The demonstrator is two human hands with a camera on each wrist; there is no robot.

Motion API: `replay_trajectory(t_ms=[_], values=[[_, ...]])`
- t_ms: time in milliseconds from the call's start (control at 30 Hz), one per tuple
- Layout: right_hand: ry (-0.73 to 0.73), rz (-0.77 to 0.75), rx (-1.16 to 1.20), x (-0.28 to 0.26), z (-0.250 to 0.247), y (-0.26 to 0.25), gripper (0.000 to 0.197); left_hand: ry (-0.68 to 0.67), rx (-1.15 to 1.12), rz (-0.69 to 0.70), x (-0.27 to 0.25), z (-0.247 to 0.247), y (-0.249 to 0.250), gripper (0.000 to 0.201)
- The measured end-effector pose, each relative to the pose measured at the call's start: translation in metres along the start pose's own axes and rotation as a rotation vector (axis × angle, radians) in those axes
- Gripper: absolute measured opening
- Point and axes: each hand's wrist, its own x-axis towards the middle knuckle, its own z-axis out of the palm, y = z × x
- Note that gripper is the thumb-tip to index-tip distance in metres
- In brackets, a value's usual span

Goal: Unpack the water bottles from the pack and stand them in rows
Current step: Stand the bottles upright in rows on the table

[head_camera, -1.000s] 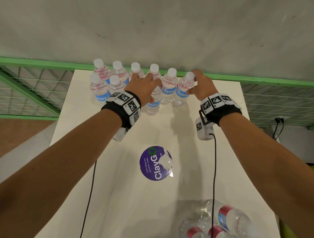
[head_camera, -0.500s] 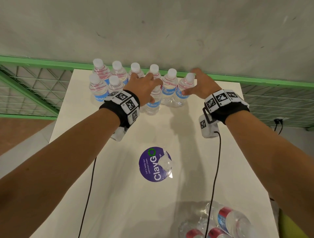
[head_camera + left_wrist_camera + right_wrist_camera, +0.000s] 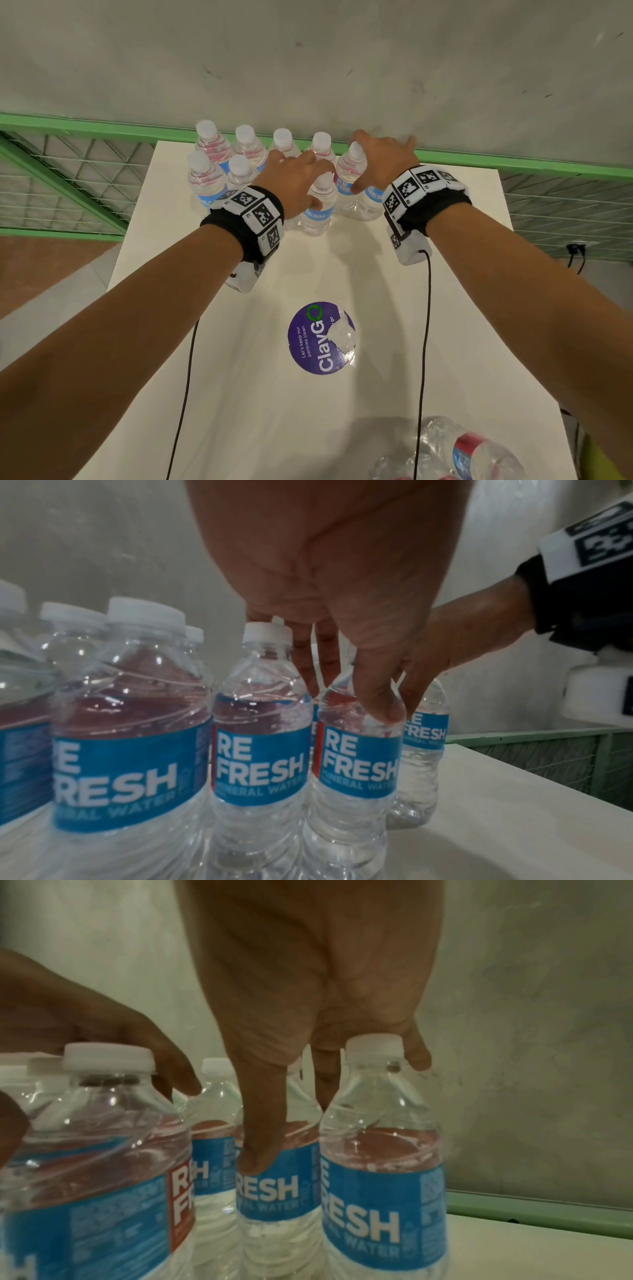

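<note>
Now both hands reach among upright water bottles (image 3: 318, 202) beside the green rail (image 3: 102, 125): left hand (image 3: 294, 174) pinches one, right hand (image 3: 383, 161) spread loosely over another's cap; a nudge could topple neighbours.

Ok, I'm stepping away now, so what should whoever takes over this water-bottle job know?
Left hand: thumb and fingers grip a clear plastic front-row bottle with a blue label, at its shoulder.
Right hand: open, fingers spread against the back row's right-end bottles.
Done: two rows standing at the far edge of the white table.
Left: bottles in the clear plastic pack nearest you.
</note>
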Motion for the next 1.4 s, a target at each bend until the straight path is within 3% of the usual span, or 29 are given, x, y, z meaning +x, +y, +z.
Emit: replay_trajectory(t_ms=[567,767,967,1400], values=[[0.028,-0.006,0.05,0.007,-0.004,0.001,0.066,0.018,-0.034,0.002,-0.002,-0.001,0.001,0.058],[-0.05,0.049,0.121,-0.003,-0.01,0.017,0.106,0.019,-0.04,0.006,-0.002,0.0,0.001,0.059],[-0.123,0.134,0.217,-0.006,-0.013,0.041,0.065,0.014,-0.048,0.004,-0.002,-0.001,0.002,0.059],[-0.11,0.099,0.308,0.006,-0.014,0.046,0.062,0.012,-0.063,0.003,-0.002,-0.002,0.002,0.059]])
